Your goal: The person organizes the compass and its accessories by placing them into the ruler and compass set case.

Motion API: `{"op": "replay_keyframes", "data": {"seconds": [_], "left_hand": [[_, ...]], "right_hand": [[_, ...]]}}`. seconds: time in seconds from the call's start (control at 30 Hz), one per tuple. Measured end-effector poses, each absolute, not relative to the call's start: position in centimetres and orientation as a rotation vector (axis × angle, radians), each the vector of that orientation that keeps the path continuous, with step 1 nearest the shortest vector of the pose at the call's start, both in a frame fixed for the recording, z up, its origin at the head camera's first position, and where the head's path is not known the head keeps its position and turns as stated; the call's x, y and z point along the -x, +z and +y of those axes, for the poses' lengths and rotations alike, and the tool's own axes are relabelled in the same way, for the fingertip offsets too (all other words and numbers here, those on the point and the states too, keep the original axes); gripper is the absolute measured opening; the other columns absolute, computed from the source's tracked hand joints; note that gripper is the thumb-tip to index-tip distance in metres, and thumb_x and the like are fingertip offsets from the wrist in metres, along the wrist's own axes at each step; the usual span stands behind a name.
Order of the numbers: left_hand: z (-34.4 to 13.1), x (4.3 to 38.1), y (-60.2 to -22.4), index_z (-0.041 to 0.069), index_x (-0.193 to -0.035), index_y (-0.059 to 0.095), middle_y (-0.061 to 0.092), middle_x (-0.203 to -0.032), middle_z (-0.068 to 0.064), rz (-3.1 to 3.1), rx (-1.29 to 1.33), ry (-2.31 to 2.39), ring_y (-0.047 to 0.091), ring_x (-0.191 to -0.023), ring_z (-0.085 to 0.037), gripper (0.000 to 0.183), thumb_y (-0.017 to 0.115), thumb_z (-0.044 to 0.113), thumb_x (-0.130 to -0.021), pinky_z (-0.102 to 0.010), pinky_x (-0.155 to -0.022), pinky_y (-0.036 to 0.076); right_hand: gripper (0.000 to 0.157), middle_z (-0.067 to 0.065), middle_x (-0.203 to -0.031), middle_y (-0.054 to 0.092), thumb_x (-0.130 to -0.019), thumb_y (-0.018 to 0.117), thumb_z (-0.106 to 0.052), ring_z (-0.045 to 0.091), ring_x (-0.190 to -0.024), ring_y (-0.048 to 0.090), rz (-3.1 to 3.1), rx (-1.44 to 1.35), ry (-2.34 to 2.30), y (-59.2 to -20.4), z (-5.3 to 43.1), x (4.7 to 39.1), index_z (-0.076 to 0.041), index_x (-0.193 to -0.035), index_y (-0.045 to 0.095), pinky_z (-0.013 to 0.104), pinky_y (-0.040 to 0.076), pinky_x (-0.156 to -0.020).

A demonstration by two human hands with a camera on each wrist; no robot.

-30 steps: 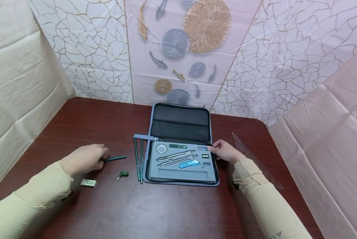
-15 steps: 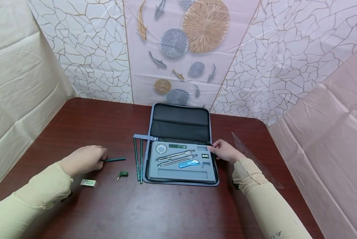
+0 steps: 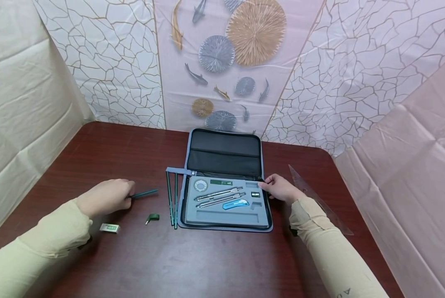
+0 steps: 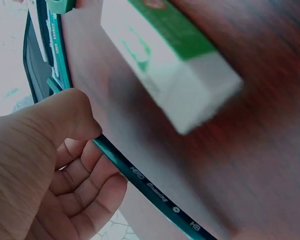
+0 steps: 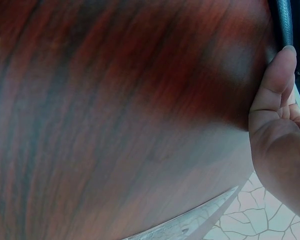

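Note:
My left hand (image 3: 107,198) pinches a dark green pencil (image 4: 149,187) between thumb and fingers; its HB marking shows in the left wrist view. In the head view the pencil's free end points right, tilted slightly up. At the right side of an open zip case (image 3: 226,160), my right hand (image 3: 280,188) grips the edge, thumb on the rim in the right wrist view. A grey foam insert (image 3: 207,217) in the case bears two silver compasses (image 3: 218,193), a blue cutter (image 3: 236,204), a small sharpener (image 3: 256,194), a green lead box (image 3: 221,182) and a round white disc (image 3: 201,185).
Two green pencils (image 3: 170,200) lie side by side left of the case, below its strap (image 3: 178,170). Nearer me are a small green piece with a metal tip (image 3: 153,217) and a white-green eraser (image 3: 109,228). A clear set square (image 3: 315,198) lies by the right forearm.
The left hand has shifted very slightly, and the pencil's free end has tipped upward. The right hand stays at the case's edge.

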State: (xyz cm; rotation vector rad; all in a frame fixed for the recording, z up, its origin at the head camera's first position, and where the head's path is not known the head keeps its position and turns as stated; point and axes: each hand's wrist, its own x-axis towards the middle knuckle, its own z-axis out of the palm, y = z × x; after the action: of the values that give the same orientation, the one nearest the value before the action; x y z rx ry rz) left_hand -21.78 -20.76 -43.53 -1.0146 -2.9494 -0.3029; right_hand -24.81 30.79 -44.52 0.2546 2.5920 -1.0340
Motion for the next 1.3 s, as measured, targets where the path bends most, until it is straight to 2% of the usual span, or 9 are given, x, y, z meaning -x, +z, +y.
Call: {"op": "replay_keyframes", "data": {"seconds": [0.2, 0.47, 0.97, 1.3], "left_hand": [[-18.8, 22.0, -42.9, 0.014, -0.069, 0.045, 0.039, -0.063, 0.004, -2.943, 1.034, -0.325, 0.037, -0.055, -0.012, 0.02, 0.06, 0.001, -0.071, -0.029, -0.05, 0.035], [-14.4, 21.7, -42.1, 0.01, -0.076, 0.051, 0.042, -0.069, 0.002, -2.907, 1.107, -0.352, 0.042, -0.061, -0.012, 0.016, 0.065, 0.004, -0.079, -0.027, -0.054, 0.039], [-6.7, 20.4, -41.2, 0.012, -0.079, 0.056, 0.046, -0.072, 0.003, -2.764, 1.358, -0.325, 0.043, -0.062, -0.011, 0.011, 0.063, 0.004, -0.083, -0.026, -0.054, 0.039], [-1.7, 19.3, -41.6, 0.012, -0.087, 0.064, 0.057, -0.079, 0.002, -2.693, 1.476, -0.291, 0.055, -0.068, -0.011, 0.006, 0.061, 0.007, -0.086, -0.026, -0.059, 0.046]], "right_hand": [[0.041, 0.014, -0.098, 0.053, -0.096, 0.061, -0.036, 0.025, -0.081, 0.059, 2.589, -0.249, -1.04, -44.4, 30.8, 24.8, -0.001, -0.112, 0.046, 0.038, 0.05, -0.076], [0.043, 0.014, -0.099, 0.053, -0.095, 0.061, -0.038, 0.025, -0.083, 0.059, 2.582, -0.25, -1.042, -44.5, 30.8, 24.9, -0.002, -0.113, 0.046, 0.039, 0.05, -0.079], [0.04, 0.014, -0.098, 0.054, -0.096, 0.061, -0.035, 0.025, -0.081, 0.059, 2.584, -0.244, -1.036, -44.5, 30.8, 24.9, -0.002, -0.112, 0.047, 0.037, 0.05, -0.076], [0.043, 0.014, -0.099, 0.054, -0.096, 0.06, -0.038, 0.025, -0.082, 0.06, 2.585, -0.245, -1.026, -44.7, 31.1, 25.0, -0.002, -0.114, 0.046, 0.037, 0.049, -0.077]]}}
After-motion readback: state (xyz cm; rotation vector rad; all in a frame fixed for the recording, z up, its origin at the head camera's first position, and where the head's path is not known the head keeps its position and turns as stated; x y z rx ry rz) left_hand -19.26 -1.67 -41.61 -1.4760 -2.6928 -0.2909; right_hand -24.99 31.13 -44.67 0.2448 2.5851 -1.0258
